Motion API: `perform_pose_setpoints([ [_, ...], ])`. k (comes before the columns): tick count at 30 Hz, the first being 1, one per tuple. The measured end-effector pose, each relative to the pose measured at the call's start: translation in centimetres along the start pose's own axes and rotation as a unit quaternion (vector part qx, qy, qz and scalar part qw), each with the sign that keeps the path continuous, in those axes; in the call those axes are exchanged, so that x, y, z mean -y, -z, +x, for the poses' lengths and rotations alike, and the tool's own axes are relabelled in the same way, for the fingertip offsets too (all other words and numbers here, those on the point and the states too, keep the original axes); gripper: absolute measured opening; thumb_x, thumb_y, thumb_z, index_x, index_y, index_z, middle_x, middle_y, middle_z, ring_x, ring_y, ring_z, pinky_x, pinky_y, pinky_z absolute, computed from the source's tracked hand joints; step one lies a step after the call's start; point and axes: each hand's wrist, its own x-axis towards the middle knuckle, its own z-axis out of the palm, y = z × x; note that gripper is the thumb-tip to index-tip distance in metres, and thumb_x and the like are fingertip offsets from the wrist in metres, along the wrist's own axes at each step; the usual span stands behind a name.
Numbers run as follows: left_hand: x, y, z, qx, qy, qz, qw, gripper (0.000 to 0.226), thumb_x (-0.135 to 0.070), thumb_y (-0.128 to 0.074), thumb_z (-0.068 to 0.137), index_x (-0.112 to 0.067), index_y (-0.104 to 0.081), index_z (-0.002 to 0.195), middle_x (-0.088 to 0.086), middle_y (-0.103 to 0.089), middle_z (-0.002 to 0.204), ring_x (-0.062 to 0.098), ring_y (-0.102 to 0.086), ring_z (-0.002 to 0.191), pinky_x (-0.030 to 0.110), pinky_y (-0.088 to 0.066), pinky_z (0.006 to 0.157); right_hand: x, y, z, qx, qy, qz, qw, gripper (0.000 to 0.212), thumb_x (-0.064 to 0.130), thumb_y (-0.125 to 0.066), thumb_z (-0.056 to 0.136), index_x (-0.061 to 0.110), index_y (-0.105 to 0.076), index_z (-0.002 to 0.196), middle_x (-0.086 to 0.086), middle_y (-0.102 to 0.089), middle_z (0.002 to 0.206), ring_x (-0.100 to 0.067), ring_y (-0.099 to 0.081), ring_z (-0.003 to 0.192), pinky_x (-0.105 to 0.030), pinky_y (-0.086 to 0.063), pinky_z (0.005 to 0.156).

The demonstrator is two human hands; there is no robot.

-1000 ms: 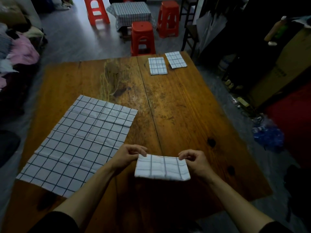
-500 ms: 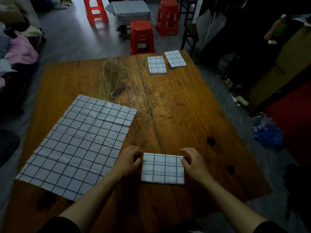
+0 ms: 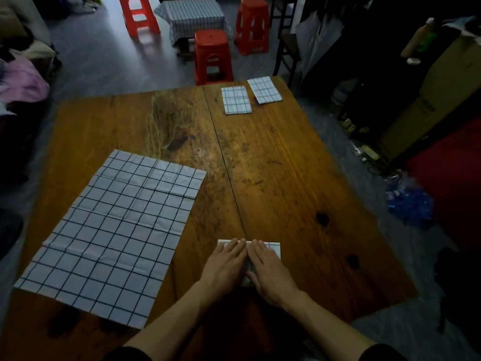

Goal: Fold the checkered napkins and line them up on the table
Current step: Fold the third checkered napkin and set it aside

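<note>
A small folded checkered napkin [image 3: 275, 247] lies near the front edge of the wooden table [image 3: 273, 165]. My left hand [image 3: 226, 263] and my right hand [image 3: 268, 267] lie flat on it side by side, fingers straight, and cover most of it. An unfolded checkered napkin [image 3: 114, 230] is spread flat at the left. Two folded napkins sit next to each other at the far right of the table: one [image 3: 236, 100] and another [image 3: 264, 89] to its right.
Red plastic stools [image 3: 213, 57] and a small cloth-covered table [image 3: 194, 16] stand beyond the far edge. Clothes are piled at the left [image 3: 20, 79]. Cardboard boxes [image 3: 437, 100] and clutter line the right side, with a blue bag [image 3: 410, 204] on the floor.
The folded napkin was held up by its ends, then laid on the table. Both hands moved from its sides onto its top and now press it flat.
</note>
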Motion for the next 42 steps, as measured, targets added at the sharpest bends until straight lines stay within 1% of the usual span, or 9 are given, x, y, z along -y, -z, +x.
perform_pose_setpoints([
  [4,0.7,-0.6,-0.4,0.014,-0.002,0.001,1.0,0.081,-0.041,-0.052,0.095,-0.02,-0.001,0.155,0.002,0.005,0.164,0.021,0.006,0.15,0.043,0.0,0.12,-1.2,-0.7,-0.5,0.02,-0.01,-0.033,0.999,0.068,0.046,-0.027,0.101,0.018,0.007,0.153,-0.001,0.012,0.161,-0.017,0.012,0.148,-0.034,0.01,0.115],
  [7,1.3,-0.7,-0.7,0.006,0.005,-0.012,1.0,0.077,-0.043,-0.049,0.096,-0.021,-0.004,0.155,0.001,0.003,0.164,0.019,0.003,0.15,0.043,-0.001,0.12,-1.8,-0.5,-1.0,0.006,-0.028,-0.044,0.999,0.069,0.052,-0.009,0.095,0.017,0.005,0.153,0.0,0.011,0.162,-0.015,0.012,0.148,-0.037,0.01,0.116],
  [12,2.2,-0.3,-1.1,-0.003,0.021,-0.037,0.999,0.077,-0.045,-0.051,0.095,-0.022,-0.009,0.155,-0.001,-0.002,0.164,0.019,-0.002,0.15,0.041,0.0,0.119,-3.4,0.1,-1.9,0.008,-0.048,-0.039,0.998,0.067,0.033,-0.036,0.102,0.016,0.005,0.154,0.0,0.013,0.161,-0.017,0.009,0.149,-0.039,0.007,0.118],
  [19,2.7,0.0,-1.4,-0.002,0.035,-0.035,0.999,0.084,-0.044,-0.061,0.089,-0.025,-0.011,0.155,-0.003,-0.006,0.164,0.019,-0.004,0.15,0.041,-0.002,0.119,-4.7,0.9,-2.1,0.015,-0.032,-0.008,0.999,0.077,0.033,-0.05,0.097,0.023,0.002,0.153,0.009,0.014,0.157,-0.012,0.007,0.148,-0.031,0.01,0.114],
  [22,2.6,1.0,-1.1,-0.016,0.033,-0.018,0.999,0.076,-0.039,-0.064,0.087,-0.024,-0.026,0.151,-0.002,-0.017,0.161,0.021,-0.012,0.148,0.041,-0.01,0.119,-5.0,1.8,-1.9,0.008,-0.031,0.006,0.999,0.081,0.032,-0.063,0.09,0.025,-0.013,0.153,0.009,-0.004,0.162,-0.012,-0.003,0.148,-0.03,0.004,0.115],
  [25,2.8,1.7,-0.2,-0.041,0.044,-0.003,0.998,0.057,-0.038,-0.064,0.087,-0.024,-0.044,0.139,-0.002,-0.034,0.151,0.02,-0.027,0.139,0.04,-0.024,0.113,-4.6,2.7,-1.1,-0.011,-0.047,0.019,0.999,0.069,0.032,-0.064,0.089,0.025,-0.031,0.148,0.007,-0.023,0.157,-0.015,-0.019,0.143,-0.033,-0.014,0.117],
  [28,3.1,2.3,0.7,-0.034,0.061,0.011,0.998,0.051,-0.039,-0.063,0.087,-0.025,-0.045,0.133,-0.001,-0.043,0.139,0.021,-0.037,0.126,0.039,-0.033,0.104,-4.2,3.3,-0.2,-0.04,-0.062,0.027,0.997,0.056,0.028,-0.063,0.089,0.026,-0.042,0.141,0.006,-0.037,0.148,-0.015,-0.032,0.134,-0.031,-0.027,0.111],
  [38,2.8,3.3,2.9,0.01,0.102,0.024,0.994,0.06,-0.032,-0.072,0.078,-0.024,-0.042,0.13,0.003,-0.044,0.131,0.025,-0.038,0.122,0.043,-0.033,0.103,-3.3,4.5,1.9,0.003,-0.11,0.016,0.994,0.068,0.021,-0.071,0.08,0.033,-0.038,0.138,0.002,-0.038,0.133,-0.021,-0.036,0.118,-0.034,-0.036,0.1],
  [42,2.7,3.5,3.0,0.017,0.098,0.01,0.995,0.043,-0.03,-0.066,0.083,-0.024,-0.047,0.122,0.003,-0.044,0.125,0.025,-0.038,0.117,0.043,-0.034,0.101,-3.3,4.9,2.2,-0.011,-0.101,-0.002,0.995,0.047,0.023,-0.071,0.079,0.028,-0.048,0.12,0.001,-0.04,0.123,-0.018,-0.036,0.109,-0.031,-0.036,0.095],
])
